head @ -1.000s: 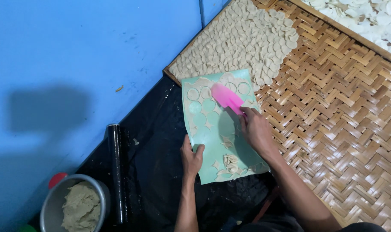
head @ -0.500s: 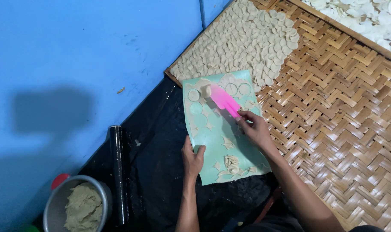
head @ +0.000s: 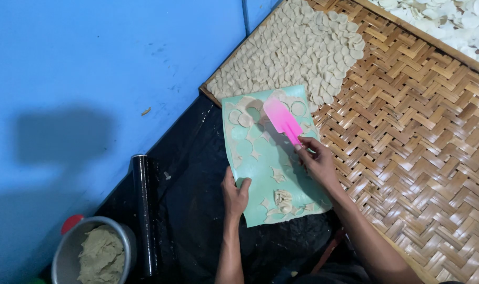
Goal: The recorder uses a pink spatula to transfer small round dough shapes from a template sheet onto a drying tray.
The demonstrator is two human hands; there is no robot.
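On black plastic sheet point(head: 197, 210): green cutting mat point(head: 260, 163) with cut dough rounds. Left hand point(head: 235, 195) clamped on mat's lower left edge. Right hand point(head: 316, 162) closed around pink spatula point(head: 282, 120), blade flat on mat's upper part. Woven bamboo tray point(head: 408, 137) alongside, holding dough discs point(head: 297, 52).

The spatula point(head: 282, 120) is pink; the board point(head: 268, 173) is pale green; the woven tray point(head: 408, 137) has a tan herringbone pattern; the wall point(head: 92, 79) is blue.
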